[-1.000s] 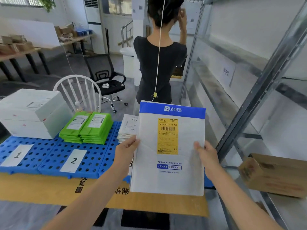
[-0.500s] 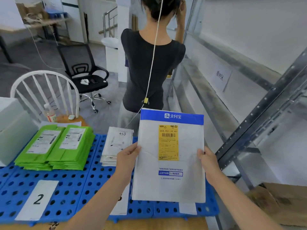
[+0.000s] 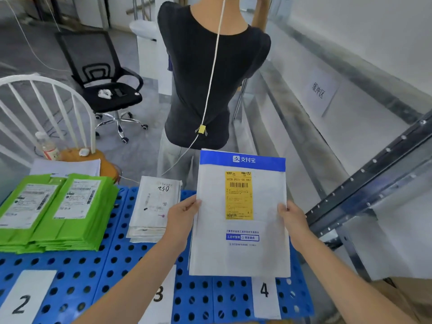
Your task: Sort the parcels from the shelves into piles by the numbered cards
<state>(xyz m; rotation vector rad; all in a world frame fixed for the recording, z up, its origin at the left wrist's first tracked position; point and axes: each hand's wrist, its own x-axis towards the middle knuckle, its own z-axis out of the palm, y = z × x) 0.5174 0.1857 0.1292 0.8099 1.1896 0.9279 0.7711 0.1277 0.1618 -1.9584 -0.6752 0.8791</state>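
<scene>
In the last second the person had closed in on the blue tray, so card 4, unseen before, showed just below the mailer. The left hand pinched the mailer's left edge and the right hand its right edge, thumbs in front, fingers hidden behind. The tray behind card 4 held no pile. Left of card 4 sat card 3 with a white pile, and further left the green parcels. The mailer probably belonged at card 4 but was not yet laid down.
</scene>
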